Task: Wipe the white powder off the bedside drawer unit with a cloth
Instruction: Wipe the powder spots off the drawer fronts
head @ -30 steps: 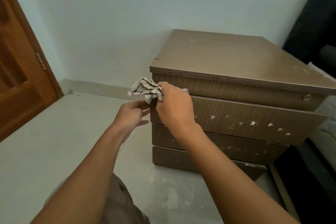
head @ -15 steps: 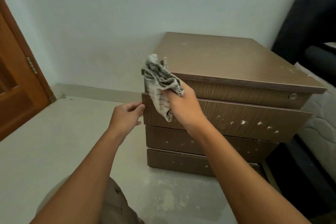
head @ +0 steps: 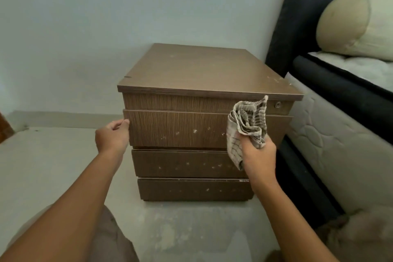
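Observation:
A brown wooden bedside drawer unit stands against the pale wall, its second drawer front sticking out a little. White powder specks dot that front and the two lower fronts. My right hand grips a crumpled checked cloth in front of the right end of the protruding drawer. My left hand holds that drawer's left edge with curled fingers.
A bed with a dark frame, quilted mattress and cream pillow stands just right of the unit. A pale floor spreads to the left, with white powder smears in front of the unit. My knee shows at the bottom.
My right hand has carried the cloth from the unit's left corner across to the right end of the drawer front. My left hand stays at the drawer's left edge. The view swung right.

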`<move>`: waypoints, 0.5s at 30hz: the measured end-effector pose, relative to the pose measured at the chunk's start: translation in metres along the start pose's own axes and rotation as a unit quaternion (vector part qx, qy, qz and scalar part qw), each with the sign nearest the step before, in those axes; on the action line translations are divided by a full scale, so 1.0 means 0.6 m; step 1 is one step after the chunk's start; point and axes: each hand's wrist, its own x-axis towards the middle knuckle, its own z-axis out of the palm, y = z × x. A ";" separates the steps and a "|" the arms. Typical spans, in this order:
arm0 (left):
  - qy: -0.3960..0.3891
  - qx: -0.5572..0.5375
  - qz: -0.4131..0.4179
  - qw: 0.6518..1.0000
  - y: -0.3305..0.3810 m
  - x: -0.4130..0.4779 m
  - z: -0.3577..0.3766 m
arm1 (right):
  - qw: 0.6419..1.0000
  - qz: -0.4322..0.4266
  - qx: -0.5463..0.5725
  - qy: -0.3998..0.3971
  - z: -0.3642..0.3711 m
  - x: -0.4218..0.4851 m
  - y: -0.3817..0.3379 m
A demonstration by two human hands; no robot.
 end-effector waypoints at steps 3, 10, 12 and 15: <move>0.027 -0.011 -0.026 0.999 0.011 -0.007 0.014 | 0.994 -0.030 -0.036 0.096 -0.042 0.010 0.017; 0.068 -0.035 -0.063 0.995 0.025 -0.026 0.039 | 0.958 0.012 -0.028 0.286 -0.104 0.045 0.062; 0.070 -0.035 -0.060 0.995 0.023 -0.026 0.039 | 0.951 0.017 -0.019 0.309 -0.111 0.053 0.071; 0.057 -0.027 -0.051 0.997 0.021 -0.024 0.034 | 0.946 0.019 -0.015 0.324 -0.106 0.067 0.089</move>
